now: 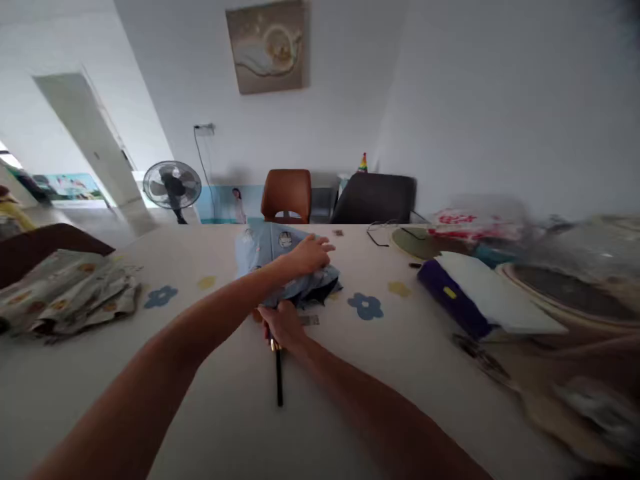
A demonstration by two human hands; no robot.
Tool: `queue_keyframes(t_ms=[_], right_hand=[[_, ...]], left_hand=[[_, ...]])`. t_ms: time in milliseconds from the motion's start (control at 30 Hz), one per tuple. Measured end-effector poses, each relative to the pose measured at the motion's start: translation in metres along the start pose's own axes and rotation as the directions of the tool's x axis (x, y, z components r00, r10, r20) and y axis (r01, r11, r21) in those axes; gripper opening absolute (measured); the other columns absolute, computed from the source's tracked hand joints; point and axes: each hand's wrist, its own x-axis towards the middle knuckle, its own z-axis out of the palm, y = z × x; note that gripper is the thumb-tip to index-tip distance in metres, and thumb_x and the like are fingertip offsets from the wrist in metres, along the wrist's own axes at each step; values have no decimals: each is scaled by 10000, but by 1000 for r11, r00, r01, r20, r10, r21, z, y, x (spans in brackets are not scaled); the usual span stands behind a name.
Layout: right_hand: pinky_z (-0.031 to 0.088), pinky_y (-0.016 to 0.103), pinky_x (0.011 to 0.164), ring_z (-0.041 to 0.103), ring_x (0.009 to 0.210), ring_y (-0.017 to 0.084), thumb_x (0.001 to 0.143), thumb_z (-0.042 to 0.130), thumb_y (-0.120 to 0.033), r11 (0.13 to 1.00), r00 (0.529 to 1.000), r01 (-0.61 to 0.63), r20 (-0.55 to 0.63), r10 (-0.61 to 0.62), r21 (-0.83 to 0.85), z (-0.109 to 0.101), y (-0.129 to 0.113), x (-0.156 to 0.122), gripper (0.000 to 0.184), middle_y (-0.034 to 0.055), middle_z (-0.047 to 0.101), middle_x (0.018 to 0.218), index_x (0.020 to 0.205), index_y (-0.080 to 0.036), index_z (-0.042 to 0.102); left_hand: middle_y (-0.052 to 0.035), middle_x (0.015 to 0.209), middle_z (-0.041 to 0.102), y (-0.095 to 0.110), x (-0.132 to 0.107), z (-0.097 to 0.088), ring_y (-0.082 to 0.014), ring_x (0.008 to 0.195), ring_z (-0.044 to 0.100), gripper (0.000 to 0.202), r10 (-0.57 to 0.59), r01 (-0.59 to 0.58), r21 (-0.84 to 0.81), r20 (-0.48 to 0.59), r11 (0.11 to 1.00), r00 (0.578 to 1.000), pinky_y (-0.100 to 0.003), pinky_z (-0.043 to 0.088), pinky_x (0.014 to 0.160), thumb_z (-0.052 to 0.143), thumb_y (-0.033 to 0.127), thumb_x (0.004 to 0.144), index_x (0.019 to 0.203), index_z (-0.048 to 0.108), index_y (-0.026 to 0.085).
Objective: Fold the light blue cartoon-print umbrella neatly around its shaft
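A light blue cloth bundle (257,250) with small cartoon prints lies on the white table (215,407). Its underside shows dark at the right edge. My left hand (311,255) reaches across and rests on top of the cloth, fingers stretched out and apart. At the near edge of the cloth, my right hand (285,321) is closed around the upper end of a slim black rod with a gold collar (279,380), which points toward me. A bit of red and orange shows beside those fingers, too blurred to name. Whether the rod joins the cloth is hidden.
Crumpled printed cloth (85,290) lies on the left. On the right are a purple pouch-like item (455,299), a white flat item (500,297), round hoops (565,287), glasses (377,237) and plastic bags (480,220). Chairs (287,193) and a fan (173,185) stand beyond.
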Motion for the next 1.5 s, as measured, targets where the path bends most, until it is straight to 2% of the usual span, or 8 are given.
queue_keyframes(t_ms=[233, 367, 567, 733, 867, 967, 1300, 1500], right_hand=[[321, 166, 303, 408, 284, 78, 767, 514, -250, 999, 999, 2, -38, -4, -39, 1, -2, -1, 321, -32, 435, 335, 464, -181, 438], [332, 183, 306, 419, 290, 90, 754, 500, -256, 999, 1000, 14, -18, -15, -46, 0, 2, 2, 310, -25, 448, 345, 458, -177, 454], [340, 176, 329, 444, 310, 90, 760, 490, -256, 999, 999, 39, 1, -39, -12, 0, 4, 4, 325, -26, 431, 337, 450, -174, 440], [341, 172, 324, 442, 312, 82, 753, 504, -230, 1000, 1000, -5, -12, 5, 6, 0, 0, 2, 299, -36, 436, 356, 465, -172, 449], [336, 165, 319, 445, 316, 73, 754, 512, -221, 1000, 999, -18, -33, 19, 25, 3, 1, 2, 292, -46, 434, 378, 474, -170, 445], [329, 167, 309, 446, 314, 71, 753, 519, -222, 1000, 999, -4, -51, 5, 16, 3, 3, 4, 293, -43, 442, 390, 472, -166, 453], [344, 165, 324, 451, 316, 70, 766, 519, -244, 1000, 999, 27, -39, -27, 9, 1, 1, 1, 308, -45, 439, 387, 477, -168, 442], [350, 167, 329, 457, 329, 77, 771, 514, -247, 1000, 1000, 18, -23, -18, 21, 1, -1, 1, 306, -44, 445, 388, 485, -173, 432]], left_hand=[[-110, 1312, 504, -23, -4, -17, -243, 1234, 392, 400, -346, 339, -83, -85, 937, 934, -487, 238, 1004, 413, 126, 811, 1191, 523, 178], [-126, 1154, 611, -52, 11, -28, -282, 1090, 519, 414, -486, 511, -231, 160, 828, 859, -445, 346, 917, 457, 436, 824, 1108, 589, 165], [-74, 805, 674, -62, 37, -34, -194, 785, 595, 244, -342, 459, -400, 330, 794, 880, -257, 417, 682, 661, 337, 661, 777, 683, 123], [-40, 796, 660, -64, 24, -50, -136, 739, 574, 205, -365, 286, -748, 62, 599, 929, -234, 424, 670, 636, 221, 671, 847, 680, 124], [-37, 839, 658, -76, 7, -69, -109, 741, 572, 285, -433, 94, -934, -69, 344, 899, -241, 446, 705, 638, 278, 709, 962, 669, 150], [-32, 776, 642, -85, -3, -81, -94, 662, 551, 283, -506, 78, -953, -84, 292, 858, -242, 451, 656, 648, 281, 719, 975, 671, 164], [-18, 956, 658, -87, -30, -114, -167, 879, 576, 399, -223, 201, -800, 86, 565, 971, -283, 431, 779, 677, 246, 635, 1034, 666, 261], [-37, 1192, 584, -69, -8, -104, -201, 1025, 536, 542, -90, 240, -662, 252, 710, 963, -289, 407, 865, 594, 214, 631, 1172, 588, 245]])
